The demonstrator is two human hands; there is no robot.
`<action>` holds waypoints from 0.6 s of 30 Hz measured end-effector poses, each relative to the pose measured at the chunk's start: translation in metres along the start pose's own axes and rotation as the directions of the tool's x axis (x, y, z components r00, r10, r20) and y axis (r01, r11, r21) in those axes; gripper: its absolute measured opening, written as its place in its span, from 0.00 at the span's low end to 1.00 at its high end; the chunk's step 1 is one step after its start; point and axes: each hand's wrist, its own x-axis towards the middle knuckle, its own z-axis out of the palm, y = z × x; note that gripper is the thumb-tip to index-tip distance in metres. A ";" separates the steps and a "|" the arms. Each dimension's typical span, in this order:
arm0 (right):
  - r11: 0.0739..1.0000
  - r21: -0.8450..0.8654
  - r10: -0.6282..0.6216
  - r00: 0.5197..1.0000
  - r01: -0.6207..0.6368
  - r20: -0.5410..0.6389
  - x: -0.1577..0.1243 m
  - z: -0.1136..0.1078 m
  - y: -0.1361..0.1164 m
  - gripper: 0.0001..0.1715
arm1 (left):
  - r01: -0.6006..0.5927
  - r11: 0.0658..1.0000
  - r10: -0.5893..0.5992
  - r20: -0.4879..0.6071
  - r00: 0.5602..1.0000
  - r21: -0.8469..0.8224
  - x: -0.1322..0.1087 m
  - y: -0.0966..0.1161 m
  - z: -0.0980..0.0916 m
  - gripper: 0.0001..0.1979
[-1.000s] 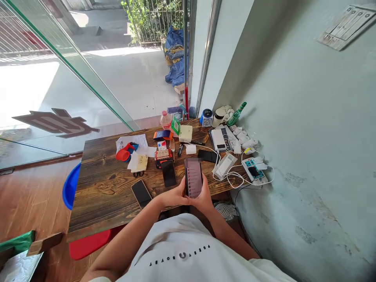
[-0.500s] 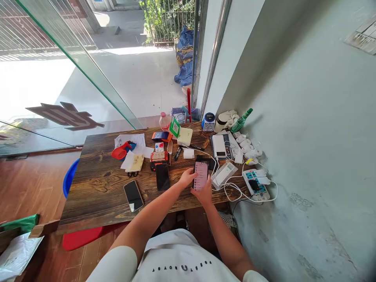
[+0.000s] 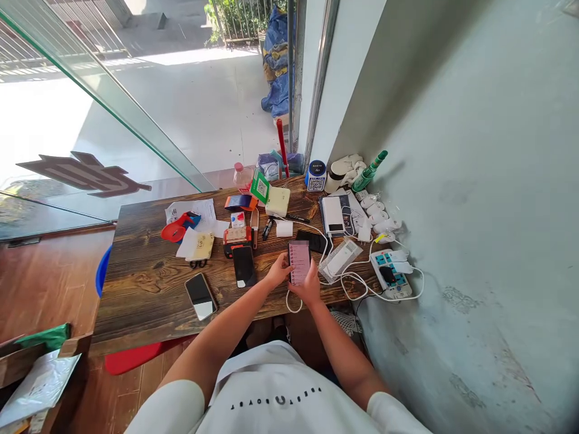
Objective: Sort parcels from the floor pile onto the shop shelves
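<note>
A phone (image 3: 299, 260) with a lit pinkish list on its screen is held upright above the near part of the table. My right hand (image 3: 308, 287) wraps round its lower right side. My left hand (image 3: 278, 270) grips its left edge, with a finger or thumb at the screen. A white cable (image 3: 294, 310) loops below the phone. Just behind it lies a dark phone (image 3: 312, 241). Two more phones with dark screens rest to the left, one black phone (image 3: 244, 266) and one phone with a pale rim (image 3: 201, 296).
A power strip (image 3: 392, 274) with plugs and white cables sits by the wall on the right. A power bank (image 3: 333, 215), a plastic packet (image 3: 340, 260), a red-black device (image 3: 237, 241), a tape dispenser (image 3: 180, 228) and papers (image 3: 205, 211) cover the wooden table (image 3: 136, 265).
The view has shifted slightly. Both hands and the phone have moved a little left, uncovering more of the dark phone behind. A cable loop now shows under the held phone.
</note>
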 end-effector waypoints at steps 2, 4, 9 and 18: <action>1.000 0.000 0.003 1.000 -0.003 -0.005 0.001 0.001 0.000 0.70 | -0.016 1.000 0.016 0.016 1.000 0.001 0.002 -0.001 -0.001 0.30; 1.000 0.002 0.013 1.000 -0.013 -0.009 0.002 0.001 0.001 0.69 | -0.032 0.999 0.032 0.034 0.999 0.003 0.002 -0.001 -0.003 0.31; 1.000 0.009 0.023 1.000 -0.023 -0.004 0.002 0.003 0.005 0.72 | -0.073 0.997 0.072 0.088 0.994 0.008 0.005 -0.003 -0.008 0.42; 0.999 0.043 -0.005 0.998 0.008 -0.061 0.003 0.003 0.006 0.72 | -0.054 0.999 0.049 0.310 0.950 0.005 0.001 -0.011 -0.028 0.50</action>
